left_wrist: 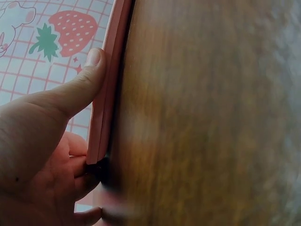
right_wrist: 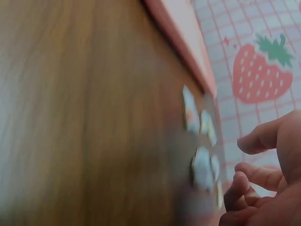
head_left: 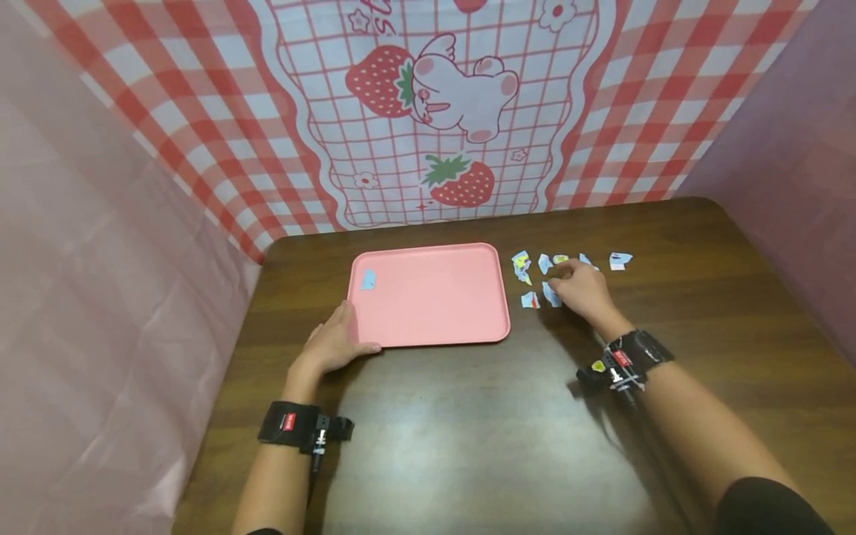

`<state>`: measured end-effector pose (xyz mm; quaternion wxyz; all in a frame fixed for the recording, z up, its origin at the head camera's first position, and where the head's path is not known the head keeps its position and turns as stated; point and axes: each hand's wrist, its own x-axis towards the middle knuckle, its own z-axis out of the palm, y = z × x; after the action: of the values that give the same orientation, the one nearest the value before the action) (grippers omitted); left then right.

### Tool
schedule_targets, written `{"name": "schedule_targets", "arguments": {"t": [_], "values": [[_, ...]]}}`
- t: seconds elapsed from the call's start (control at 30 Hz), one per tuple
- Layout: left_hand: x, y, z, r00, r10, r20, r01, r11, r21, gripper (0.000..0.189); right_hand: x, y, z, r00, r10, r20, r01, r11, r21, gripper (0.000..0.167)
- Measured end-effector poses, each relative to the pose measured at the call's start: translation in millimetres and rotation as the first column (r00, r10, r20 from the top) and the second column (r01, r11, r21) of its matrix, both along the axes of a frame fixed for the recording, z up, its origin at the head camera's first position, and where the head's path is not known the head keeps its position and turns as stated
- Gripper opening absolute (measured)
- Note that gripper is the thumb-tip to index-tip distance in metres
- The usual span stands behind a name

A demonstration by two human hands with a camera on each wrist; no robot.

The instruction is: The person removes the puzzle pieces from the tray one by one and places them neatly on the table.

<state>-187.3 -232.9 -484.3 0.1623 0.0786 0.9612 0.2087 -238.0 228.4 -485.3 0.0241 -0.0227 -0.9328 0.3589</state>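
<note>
A pink tray (head_left: 428, 297) lies on the table, with one small light-blue paper-like piece (head_left: 368, 279) near its upper left corner. My left hand (head_left: 332, 339) holds the tray's near left corner, thumb along the front rim and fingers at the left side. In the left wrist view the thumb (left_wrist: 80, 89) presses the rim. My right hand (head_left: 583, 291) hovers over irregular, torn-looking pieces right of the tray, its fingers bent. A light-blue piece (head_left: 551, 294) lies just under the fingertips. In the right wrist view, thumb and fingers stand apart with nothing visible between them.
Several more pieces lie nearby: a yellow-and-blue one (head_left: 521, 266), one with a red mark (head_left: 530, 299), and one farther right (head_left: 620, 261). A strawberry-print checked cloth (head_left: 441, 111) hangs behind the brown table (head_left: 455, 431). Pink cloth hangs at the left.
</note>
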Motion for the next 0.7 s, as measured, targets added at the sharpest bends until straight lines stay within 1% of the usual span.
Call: {"name": "schedule_targets", "arguments": {"t": [0.13,0.2,0.37,0.5,0.7], "values": [[0.4,0.5,-0.7,1.000,0.003,-0.007,-0.003,1.000,0.003,0.119,-6.8,-24,7.0,0.999,0.019,-0.027,-0.020,0.999,-0.034,0.041],[0.9,0.7,-1.1,1.000,0.000,-0.011,0.000,1.000,0.000,0.119,-10.2,-37,10.4,0.999,0.042,-0.031,-0.044,0.998,-0.049,0.040],[1.1,1.7,-2.1,1.000,-0.005,-0.019,0.005,1.000,-0.006,0.118,-14.6,-67,16.3,0.996,0.090,-0.019,-0.091,0.994,-0.059,0.037],[0.0,1.8,0.1,1.000,-0.008,-0.017,0.008,1.000,-0.018,0.118,-11.1,-86,16.9,0.991,0.132,-0.021,-0.133,0.990,-0.044,0.033],[-3.6,-0.1,5.7,0.999,-0.036,-0.024,0.035,0.999,-0.014,0.117,3.3,-105,14.2,0.974,0.227,0.000,-0.227,0.974,-0.005,0.027]]}}
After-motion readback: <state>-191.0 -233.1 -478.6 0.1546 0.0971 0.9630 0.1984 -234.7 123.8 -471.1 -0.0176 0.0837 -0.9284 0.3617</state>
